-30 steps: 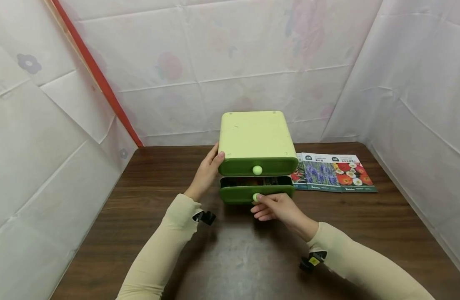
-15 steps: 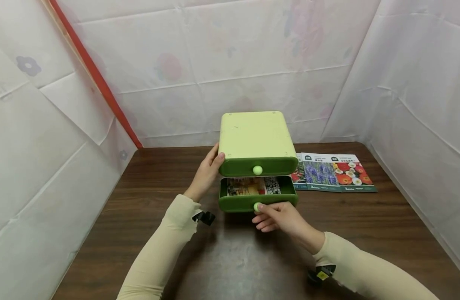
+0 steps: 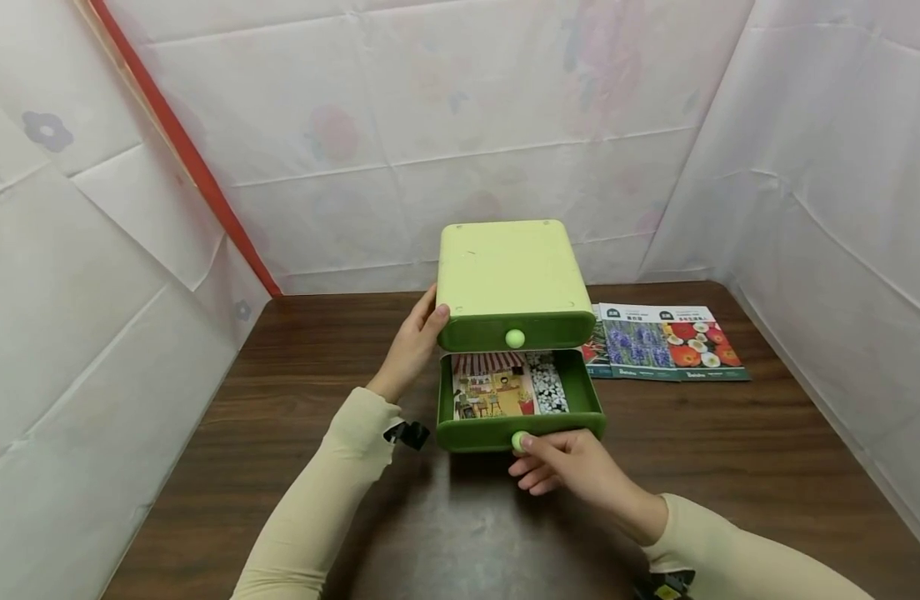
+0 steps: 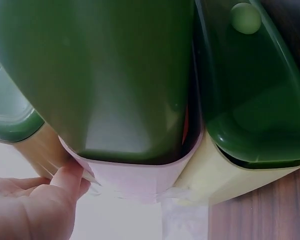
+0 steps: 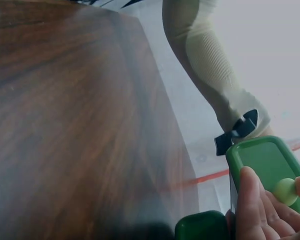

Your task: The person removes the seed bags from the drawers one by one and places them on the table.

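A small drawer cabinet [image 3: 512,265] with a pale yellow-green top and dark green drawer fronts stands on the table. My left hand [image 3: 413,346] rests against its left side, fingers along the casing and thumb by the front corner. Below the top drawer [image 3: 475,335], a green drawer [image 3: 460,435] is pulled out. It holds an illustrated card [image 3: 493,387] and a black-and-white patterned packet [image 3: 548,385]. My right hand [image 3: 580,471] pinches this drawer's round light-green knob [image 3: 519,441] between thumb and forefinger. In the left wrist view, a further drawer front [image 4: 260,90] with a knob shows.
Flower-picture packets [image 3: 658,346] overlap on the table, right of the cabinet, the leftmost partly hidden behind it. White patterned sheeting [image 3: 400,142] hangs behind and at both sides. The dark wooden table [image 3: 295,375] extends around the cabinet.
The drawer has slid out towards me with my right hand on its knob, so the card and packet inside now show. My left hand stays against the cabinet.
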The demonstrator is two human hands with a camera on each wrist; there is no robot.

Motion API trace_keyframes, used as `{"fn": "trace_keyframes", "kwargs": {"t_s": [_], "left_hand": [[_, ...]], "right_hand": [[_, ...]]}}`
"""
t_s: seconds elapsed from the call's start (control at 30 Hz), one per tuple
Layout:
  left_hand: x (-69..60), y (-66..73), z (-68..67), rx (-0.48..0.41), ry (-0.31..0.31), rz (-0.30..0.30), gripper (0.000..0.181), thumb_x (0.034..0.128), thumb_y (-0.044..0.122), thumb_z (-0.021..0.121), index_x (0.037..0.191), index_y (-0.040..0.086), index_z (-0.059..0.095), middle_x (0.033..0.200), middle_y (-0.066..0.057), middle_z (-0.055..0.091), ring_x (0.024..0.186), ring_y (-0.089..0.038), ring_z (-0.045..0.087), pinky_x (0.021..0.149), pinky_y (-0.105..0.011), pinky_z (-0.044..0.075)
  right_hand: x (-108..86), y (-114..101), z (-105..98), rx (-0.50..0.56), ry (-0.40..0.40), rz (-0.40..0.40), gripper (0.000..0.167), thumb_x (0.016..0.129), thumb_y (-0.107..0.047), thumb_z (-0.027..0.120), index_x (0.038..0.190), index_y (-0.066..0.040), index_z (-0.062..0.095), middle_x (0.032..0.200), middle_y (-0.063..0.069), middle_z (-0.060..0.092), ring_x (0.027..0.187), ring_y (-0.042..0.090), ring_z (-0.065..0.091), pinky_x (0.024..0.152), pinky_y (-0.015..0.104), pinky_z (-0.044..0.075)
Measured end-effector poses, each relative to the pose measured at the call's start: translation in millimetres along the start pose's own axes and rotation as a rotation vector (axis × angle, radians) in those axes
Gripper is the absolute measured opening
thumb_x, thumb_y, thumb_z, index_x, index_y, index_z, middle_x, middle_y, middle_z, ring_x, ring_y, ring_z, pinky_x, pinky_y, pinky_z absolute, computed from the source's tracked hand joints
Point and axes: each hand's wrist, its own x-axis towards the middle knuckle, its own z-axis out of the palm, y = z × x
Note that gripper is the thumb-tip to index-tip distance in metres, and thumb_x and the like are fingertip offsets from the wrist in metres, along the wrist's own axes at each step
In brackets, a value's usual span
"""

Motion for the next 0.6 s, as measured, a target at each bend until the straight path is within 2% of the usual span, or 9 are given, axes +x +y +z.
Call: {"fn": "trace_keyframes", "kwargs": {"t_s": [0.27,0.43,0.6], "left_hand": [[1.3,-3.0,-1.2,0.005,-0.003,0.009,0.070,0.0997,0.055,0.044,0.158,0.032,0.014,0.164,0.002,0.018,0.143,-0.023,0.036,0.115,-0.049,0.033],[2.5,-3.5,-1.8,0.010,0.000,0.002,0.066,0.1011,0.052,0.044,0.158,0.032,0.015,0.163,0.002,0.019,0.142,-0.022,0.037,0.116,-0.047,0.032],[4.3,-4.5,-2.9,0.011,-0.004,-0.004,0.061,0.1037,0.044,0.041,0.157,0.032,0.014,0.163,0.001,0.020,0.141,-0.024,0.039,0.116,-0.049,0.032]], "right_hand": [[-10.4,19,11,0.019,-0.011,-0.006,0.051,0.099,-0.034,0.058,0.112,0.013,0.068,0.094,0.016,0.075,0.074,0.015,0.072,0.073,0.041,0.060],[-12.9,32,15,0.038,-0.015,-0.023,0.049,0.101,-0.030,0.056,0.115,0.016,0.065,0.096,0.019,0.074,0.074,0.014,0.072,0.071,0.035,0.060],[-11.4,41,16,0.061,-0.018,-0.038,0.048,0.101,-0.027,0.055,0.117,0.018,0.062,0.098,0.023,0.073,0.073,0.012,0.071,0.071,0.035,0.060]]}}
